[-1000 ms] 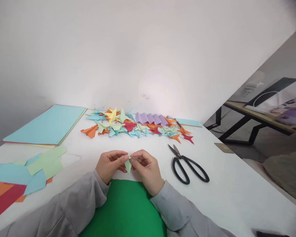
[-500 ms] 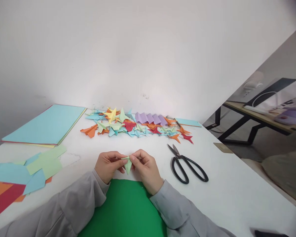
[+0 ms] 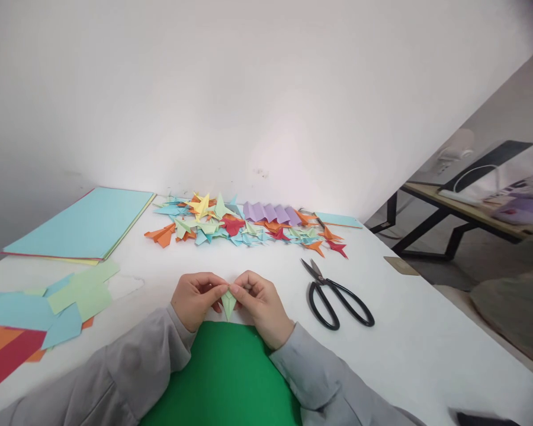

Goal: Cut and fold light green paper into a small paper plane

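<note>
A small piece of folded light green paper (image 3: pixel 228 304) hangs point-down between my two hands, just above the far edge of a green sheet (image 3: pixel 231 373). My left hand (image 3: pixel 199 297) pinches its upper left part between thumb and forefinger. On the other side, my right hand (image 3: pixel 260 305) pinches the upper right part, its thumb close to the left thumb. The fingertips cover the paper's top edge. Black-handled scissors (image 3: pixel 331 296) lie to the right of my right hand, blades partly apart and pointing away.
Many small folded paper figures (image 3: pixel 231 226) in several colours lie along the wall, with a purple pleated strip (image 3: pixel 270 213) among them. Large coloured sheets (image 3: pixel 82 225) are stacked at the back left. Loose cut paper pieces (image 3: pixel 20 313) overlap at the left. A dark object (image 3: pixel 482 419) sits at the bottom right.
The folded paper has dropped slightly and turned to face me more squarely. My right fingertips have shifted a little left, nearer the left ones.
</note>
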`<action>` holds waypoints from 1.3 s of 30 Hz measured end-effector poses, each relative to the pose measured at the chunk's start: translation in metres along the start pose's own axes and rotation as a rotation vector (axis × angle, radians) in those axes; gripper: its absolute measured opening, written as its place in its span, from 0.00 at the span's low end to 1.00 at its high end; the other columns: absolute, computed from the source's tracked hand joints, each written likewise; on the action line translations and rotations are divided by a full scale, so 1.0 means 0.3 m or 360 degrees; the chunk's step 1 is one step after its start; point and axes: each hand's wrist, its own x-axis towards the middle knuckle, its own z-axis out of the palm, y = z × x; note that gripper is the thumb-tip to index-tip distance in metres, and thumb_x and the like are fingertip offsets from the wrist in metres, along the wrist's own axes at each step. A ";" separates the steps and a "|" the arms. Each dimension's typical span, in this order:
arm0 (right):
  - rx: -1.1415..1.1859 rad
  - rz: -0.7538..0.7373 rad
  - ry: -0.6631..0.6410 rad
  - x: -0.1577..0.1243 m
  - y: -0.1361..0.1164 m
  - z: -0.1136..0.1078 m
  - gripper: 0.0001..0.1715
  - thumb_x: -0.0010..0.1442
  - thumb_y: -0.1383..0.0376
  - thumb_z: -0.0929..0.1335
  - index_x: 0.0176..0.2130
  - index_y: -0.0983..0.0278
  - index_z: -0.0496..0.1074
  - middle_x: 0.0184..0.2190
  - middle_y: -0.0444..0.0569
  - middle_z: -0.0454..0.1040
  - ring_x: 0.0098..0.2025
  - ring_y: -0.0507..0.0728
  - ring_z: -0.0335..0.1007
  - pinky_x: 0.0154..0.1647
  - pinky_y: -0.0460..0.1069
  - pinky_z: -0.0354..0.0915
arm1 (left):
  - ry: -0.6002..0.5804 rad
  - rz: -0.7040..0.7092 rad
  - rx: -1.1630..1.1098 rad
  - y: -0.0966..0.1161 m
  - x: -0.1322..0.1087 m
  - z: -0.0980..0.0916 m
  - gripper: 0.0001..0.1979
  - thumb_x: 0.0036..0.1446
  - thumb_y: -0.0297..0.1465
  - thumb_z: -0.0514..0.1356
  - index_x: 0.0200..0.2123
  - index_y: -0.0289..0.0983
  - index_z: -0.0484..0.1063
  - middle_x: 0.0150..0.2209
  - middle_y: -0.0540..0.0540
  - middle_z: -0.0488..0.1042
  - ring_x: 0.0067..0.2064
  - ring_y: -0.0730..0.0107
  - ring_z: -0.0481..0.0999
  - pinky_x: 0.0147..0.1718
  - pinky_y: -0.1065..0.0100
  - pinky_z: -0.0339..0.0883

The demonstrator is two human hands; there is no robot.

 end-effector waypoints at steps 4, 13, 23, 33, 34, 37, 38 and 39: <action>-0.0021 -0.0003 -0.0012 -0.006 0.000 0.000 0.13 0.48 0.59 0.68 0.23 0.65 0.63 0.16 0.40 0.65 0.19 0.48 0.60 0.20 0.44 0.57 | -0.0021 0.0025 0.0008 -0.002 -0.003 -0.001 0.09 0.39 0.33 0.63 0.21 0.31 0.72 0.15 0.51 0.69 0.15 0.78 0.65 0.14 0.75 0.61; 0.0071 0.0038 0.0028 -0.009 -0.005 0.004 0.13 0.48 0.60 0.68 0.22 0.65 0.64 0.15 0.39 0.66 0.18 0.48 0.60 0.20 0.44 0.56 | -0.0014 -0.0108 -0.0085 0.010 -0.003 0.004 0.10 0.37 0.34 0.63 0.19 0.31 0.72 0.15 0.50 0.69 0.14 0.76 0.66 0.13 0.73 0.62; 0.0154 0.0048 0.0183 0.006 0.010 -0.007 0.16 0.52 0.57 0.65 0.22 0.66 0.65 0.11 0.40 0.64 0.15 0.48 0.58 0.18 0.43 0.53 | -0.0014 -0.0068 -0.0244 0.010 -0.007 0.012 0.12 0.38 0.32 0.64 0.30 0.34 0.74 0.18 0.51 0.70 0.17 0.75 0.69 0.15 0.72 0.65; 0.0096 0.0009 0.0103 -0.003 0.001 0.002 0.14 0.52 0.59 0.66 0.22 0.65 0.63 0.13 0.41 0.66 0.16 0.48 0.59 0.20 0.44 0.55 | 0.0132 -0.0116 -0.0129 -0.009 0.005 0.009 0.12 0.41 0.36 0.62 0.26 0.31 0.72 0.18 0.51 0.69 0.17 0.77 0.65 0.16 0.72 0.62; 0.0076 0.0012 0.0128 -0.002 0.002 0.002 0.15 0.52 0.59 0.66 0.21 0.65 0.63 0.12 0.40 0.66 0.16 0.48 0.59 0.20 0.44 0.55 | 0.0150 -0.0108 -0.0094 -0.006 0.003 0.012 0.13 0.41 0.36 0.62 0.29 0.32 0.71 0.21 0.50 0.69 0.18 0.78 0.66 0.17 0.72 0.62; 0.0000 0.0014 0.0212 0.000 0.004 0.005 0.15 0.52 0.59 0.66 0.21 0.65 0.62 0.12 0.40 0.65 0.16 0.48 0.59 0.20 0.44 0.55 | 0.0210 0.0041 0.0031 -0.001 -0.008 0.019 0.14 0.42 0.34 0.61 0.33 0.35 0.65 0.29 0.50 0.67 0.23 0.77 0.68 0.21 0.71 0.64; -0.0028 0.0013 0.0236 0.000 0.004 0.007 0.15 0.52 0.58 0.66 0.21 0.65 0.62 0.12 0.39 0.65 0.16 0.48 0.59 0.20 0.44 0.55 | 0.0225 0.0161 0.0134 0.000 -0.013 0.021 0.12 0.43 0.32 0.60 0.32 0.36 0.63 0.28 0.51 0.66 0.25 0.76 0.68 0.23 0.71 0.64; -0.0056 0.0013 0.0258 0.000 0.005 0.008 0.15 0.52 0.58 0.65 0.22 0.65 0.62 0.12 0.39 0.64 0.16 0.48 0.59 0.20 0.44 0.56 | 0.0228 0.0317 0.0293 0.000 -0.019 0.023 0.09 0.43 0.31 0.59 0.30 0.36 0.62 0.28 0.51 0.64 0.27 0.75 0.67 0.26 0.70 0.64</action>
